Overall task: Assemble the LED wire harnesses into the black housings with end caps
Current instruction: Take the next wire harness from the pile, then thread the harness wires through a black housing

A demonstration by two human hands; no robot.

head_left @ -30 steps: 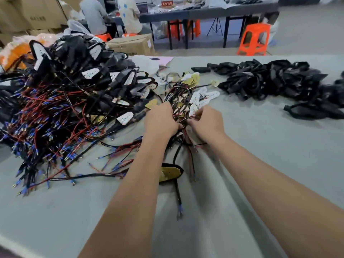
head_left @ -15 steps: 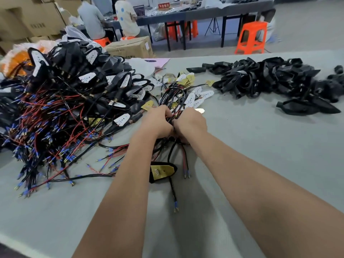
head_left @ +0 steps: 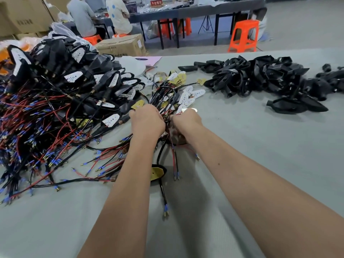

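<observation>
Sorting step, judging by the grip: left hand (head_left: 147,122) and right hand (head_left: 183,125) clamped together on the loose harness bundle (head_left: 165,97) on the surface (head_left: 260,146). Empty black housings (head_left: 260,79) right of that bundle. Next: freeing one harness, without snagging.

Beyond the grey table (head_left: 279,164) stand an orange stool (head_left: 243,35), a cardboard box (head_left: 121,45) and two seated people (head_left: 100,17).

Your left hand (head_left: 147,123) and right hand (head_left: 186,121) at frame centre, fingers curled into tangled wire harness bundle (head_left: 165,97). Finished assemblies pile (head_left: 55,86) fills left of frame. Empty black housings (head_left: 260,77) heaped upper right. One housing with yellow board (head_left: 157,173) lies below your hands on grey table (head_left: 279,146).
</observation>
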